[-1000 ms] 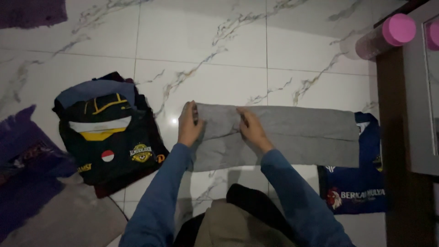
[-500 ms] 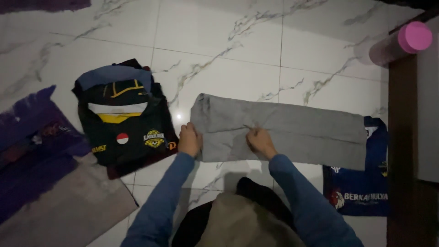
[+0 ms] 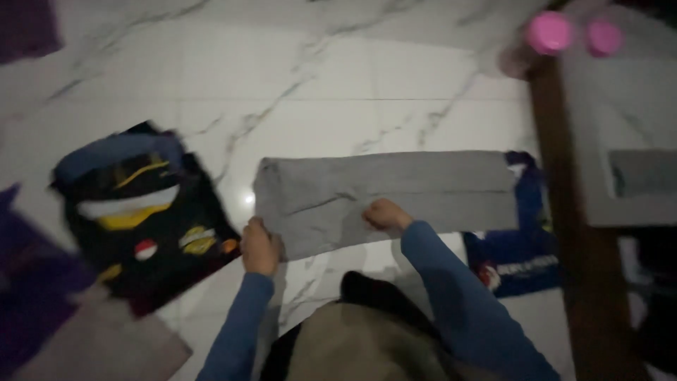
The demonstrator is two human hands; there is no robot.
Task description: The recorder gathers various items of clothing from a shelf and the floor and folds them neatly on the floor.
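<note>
A long grey garment (image 3: 395, 192), folded into a strip, lies across the white marble floor (image 3: 338, 92) in front of me. My left hand (image 3: 259, 247) grips its near left corner. My right hand (image 3: 384, 214) pinches the near edge around the middle of the strip. Both arms wear blue sleeves. The frame is blurred by head motion.
A stack of folded dark jerseys (image 3: 141, 219) with yellow and white trim sits to the left. A blue jersey (image 3: 518, 247) lies under the grey strip's right end. A dark wooden furniture edge (image 3: 564, 212) and two pink-capped bottles (image 3: 550, 34) stand at the right.
Both hands slid from the far side of the grey garment to its near edge. The view swung, shifting everything leftward in the frame.
</note>
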